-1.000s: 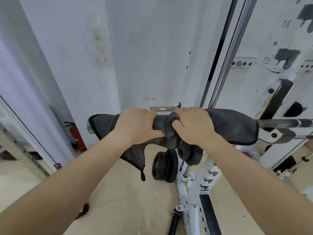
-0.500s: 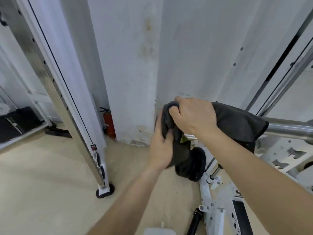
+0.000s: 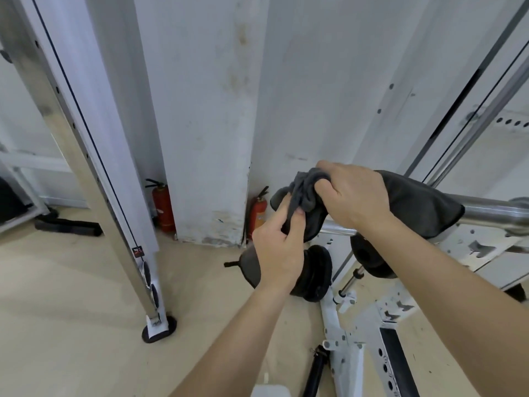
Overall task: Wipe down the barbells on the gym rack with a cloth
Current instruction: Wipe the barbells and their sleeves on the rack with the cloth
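Observation:
A dark grey cloth (image 3: 415, 206) is draped over the left end of a steel barbell (image 3: 492, 214) that runs off to the right on the white rack (image 3: 472, 247). My right hand (image 3: 352, 193) presses on top of the cloth and bunches its folds at the bar's end. From below and to the left, my left hand (image 3: 279, 250) pinches the hanging part of the same cloth. The end of the bar is hidden under the cloth and my hands.
Black weight plates (image 3: 315, 270) hang on the rack's pegs below my hands. Two red fire extinguishers (image 3: 163, 207) stand by the white pillar (image 3: 206, 110). A tall metal upright (image 3: 94, 167) with a round foot stands on the left on the beige floor.
The view swung left and moved closer. My left hand came off the top of the bar and now grips the cloth from below at the bar's end. My right hand stays on top.

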### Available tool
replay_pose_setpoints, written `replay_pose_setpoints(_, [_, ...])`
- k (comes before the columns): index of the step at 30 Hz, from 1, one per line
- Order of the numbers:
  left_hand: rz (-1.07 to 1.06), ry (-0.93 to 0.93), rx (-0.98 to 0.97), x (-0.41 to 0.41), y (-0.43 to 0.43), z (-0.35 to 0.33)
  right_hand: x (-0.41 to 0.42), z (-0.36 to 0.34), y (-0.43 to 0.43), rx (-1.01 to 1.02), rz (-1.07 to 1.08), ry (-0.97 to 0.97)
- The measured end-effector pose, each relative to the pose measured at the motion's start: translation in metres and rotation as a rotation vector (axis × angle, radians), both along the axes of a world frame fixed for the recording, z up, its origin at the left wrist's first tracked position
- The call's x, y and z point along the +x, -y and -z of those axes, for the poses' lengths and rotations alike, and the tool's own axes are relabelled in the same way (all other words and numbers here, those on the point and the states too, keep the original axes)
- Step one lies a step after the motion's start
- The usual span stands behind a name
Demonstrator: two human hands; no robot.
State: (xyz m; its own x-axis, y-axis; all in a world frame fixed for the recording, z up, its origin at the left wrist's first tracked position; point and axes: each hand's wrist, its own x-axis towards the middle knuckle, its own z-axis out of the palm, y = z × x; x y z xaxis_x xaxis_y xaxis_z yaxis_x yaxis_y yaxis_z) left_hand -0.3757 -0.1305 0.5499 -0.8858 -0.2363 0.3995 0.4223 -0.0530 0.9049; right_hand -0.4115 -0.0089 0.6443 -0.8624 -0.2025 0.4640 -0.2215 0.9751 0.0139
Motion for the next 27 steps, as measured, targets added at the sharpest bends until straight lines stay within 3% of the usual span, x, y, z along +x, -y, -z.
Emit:
replay_pose_setpoints(3, [0.058, 0.051, 0.046, 0.003, -0.010, -0.012, 0.002, 0.000, 0.000, -0.008, 0.012, 0.008])
replay_pose_setpoints(8, [0.001, 0.013, -0.118, -0.006, -0.004, 0.001, 0.005, -0.004, 0.003, -0.020, 0.024, 0.051])
replay_pose_setpoints(18, [0.000, 0.021, -0.106, -0.003, -0.002, -0.002, 0.005, -0.008, 0.003, -0.032, 0.038, 0.092])
replay_pose_setpoints(24, [-0.011, 0.019, 0.026, -0.004, -0.006, -0.019, 0.003, -0.006, 0.001, -0.010, 0.030, 0.074])
replay_pose_setpoints(27, [-0.004, 0.033, -0.069, 0.003, 0.000, -0.015, 0.003, -0.005, 0.000, -0.023, 0.035, 0.105])
